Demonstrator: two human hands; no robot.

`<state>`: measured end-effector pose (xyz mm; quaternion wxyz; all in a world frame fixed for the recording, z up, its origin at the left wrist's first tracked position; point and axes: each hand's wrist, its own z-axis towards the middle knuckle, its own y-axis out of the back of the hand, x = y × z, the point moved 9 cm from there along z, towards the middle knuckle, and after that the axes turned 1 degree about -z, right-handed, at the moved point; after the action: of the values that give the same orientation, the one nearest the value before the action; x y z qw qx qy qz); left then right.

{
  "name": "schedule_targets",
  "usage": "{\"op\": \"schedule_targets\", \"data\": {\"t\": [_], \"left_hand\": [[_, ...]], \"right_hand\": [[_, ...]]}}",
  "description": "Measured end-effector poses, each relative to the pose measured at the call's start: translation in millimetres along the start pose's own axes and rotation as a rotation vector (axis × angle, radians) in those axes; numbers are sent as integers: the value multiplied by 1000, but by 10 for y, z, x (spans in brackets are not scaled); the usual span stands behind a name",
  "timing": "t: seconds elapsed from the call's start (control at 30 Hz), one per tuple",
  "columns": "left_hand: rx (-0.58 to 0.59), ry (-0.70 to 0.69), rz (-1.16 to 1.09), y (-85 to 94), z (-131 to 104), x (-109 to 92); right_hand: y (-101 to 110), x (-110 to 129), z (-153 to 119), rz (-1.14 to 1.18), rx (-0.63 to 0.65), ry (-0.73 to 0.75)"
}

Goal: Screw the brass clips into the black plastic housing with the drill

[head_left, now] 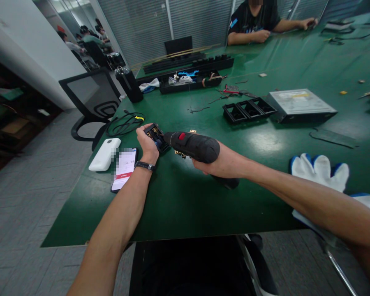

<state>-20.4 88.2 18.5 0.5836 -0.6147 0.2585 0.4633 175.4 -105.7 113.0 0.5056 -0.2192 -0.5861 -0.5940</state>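
The right hand [222, 161] grips a drill [195, 146]; the left hand [148, 144] holds a black frame [156, 136]; writing on the phone [126, 169] is blurred.

Left of the drill [194, 147] lies the phone [126, 168], right of it the gloves [322, 170], behind it the compartment frame [253, 116].

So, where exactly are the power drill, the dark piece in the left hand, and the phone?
Power drill [199, 148]: head view, on its black housing.
Dark piece [156, 136]: head view, on its upper face.
Phone [125, 166]: head view, on its lit screen.
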Motion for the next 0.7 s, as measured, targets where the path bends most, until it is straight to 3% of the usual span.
{"op": "schedule_targets", "data": {"t": [0.7], "left_hand": [[-9, 7, -18, 11, 19, 15]], "right_hand": [[26, 29, 5, -37, -42, 69]]}}
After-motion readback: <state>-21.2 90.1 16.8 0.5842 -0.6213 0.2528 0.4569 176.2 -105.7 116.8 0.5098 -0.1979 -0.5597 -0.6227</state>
